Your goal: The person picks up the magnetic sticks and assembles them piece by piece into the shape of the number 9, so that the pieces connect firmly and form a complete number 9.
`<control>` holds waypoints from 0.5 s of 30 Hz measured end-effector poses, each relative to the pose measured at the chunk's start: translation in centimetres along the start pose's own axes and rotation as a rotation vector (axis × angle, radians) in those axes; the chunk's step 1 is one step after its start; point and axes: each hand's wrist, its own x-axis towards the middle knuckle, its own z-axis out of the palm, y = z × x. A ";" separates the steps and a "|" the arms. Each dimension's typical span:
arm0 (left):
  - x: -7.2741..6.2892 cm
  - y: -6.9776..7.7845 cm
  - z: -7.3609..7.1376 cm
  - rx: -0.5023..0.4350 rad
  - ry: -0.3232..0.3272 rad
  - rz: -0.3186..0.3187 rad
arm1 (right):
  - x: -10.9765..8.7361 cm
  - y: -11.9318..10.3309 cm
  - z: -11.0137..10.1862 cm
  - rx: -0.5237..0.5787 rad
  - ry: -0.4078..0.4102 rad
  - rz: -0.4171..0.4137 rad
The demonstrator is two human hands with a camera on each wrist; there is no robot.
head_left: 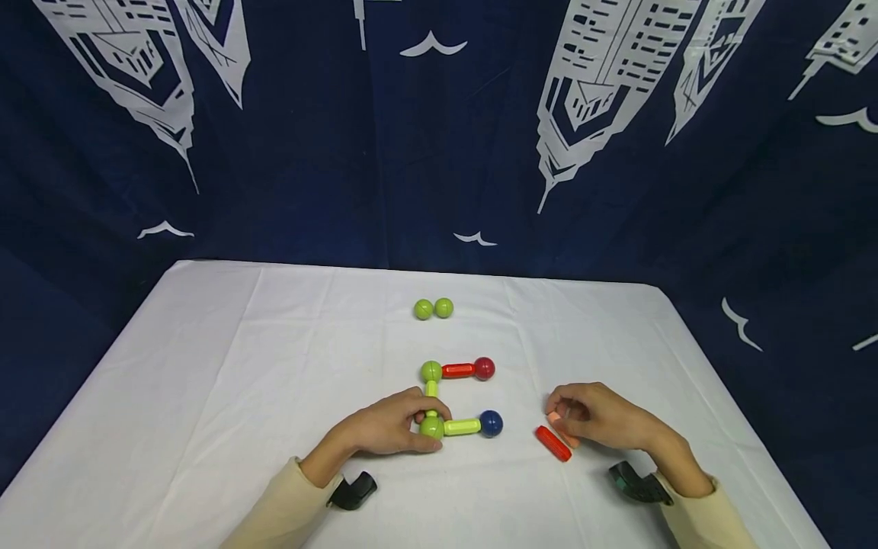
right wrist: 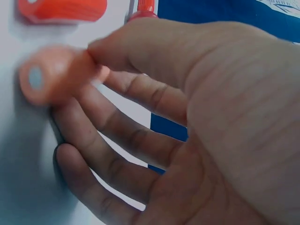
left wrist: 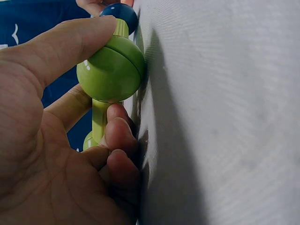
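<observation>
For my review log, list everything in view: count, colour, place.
Cloth: one, white, under the pieces.
Curtain: one, blue and white, behind.
Loose balls: two, green, back of the cloth.
Red ball: one, red, middle of cloth.
Blue ball: one, blue, nearer than red ball.
Corner balls: two, green, left of the red and blue balls.
Lime sticks: two, yellow-green, between the corner balls; near corner ball to blue ball.
Red sticks: two, red, far corner ball to red ball; loose, right of blue ball.
Orange stick: one, orange, beside loose red stick.
Wrist cameras: two, black, beside the sleeves.
Sleeves: two, beige, bottom of view.
Left fingers: one set, gripping the near corner ball.
Right fingers: one set, pinching the orange stick.
</observation>
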 end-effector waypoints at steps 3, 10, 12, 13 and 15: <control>0.0 0.0 0.0 0.005 0.003 0.000 | 0.4 -0.1 0.0 -0.030 0.035 -0.029; 0.0 0.0 0.0 -0.015 0.002 -0.024 | 1.8 -0.6 0.3 -0.130 0.158 -0.036; -0.1 0.0 0.0 -0.014 0.004 -0.028 | 2.3 -0.7 0.5 -0.154 0.192 -0.037; -0.1 0.1 0.0 -0.014 0.004 -0.027 | 2.6 -0.9 0.6 -0.163 0.210 -0.033; -0.1 0.1 -0.1 -0.014 0.004 -0.028 | 3.1 -1.2 0.8 -0.162 0.244 -0.013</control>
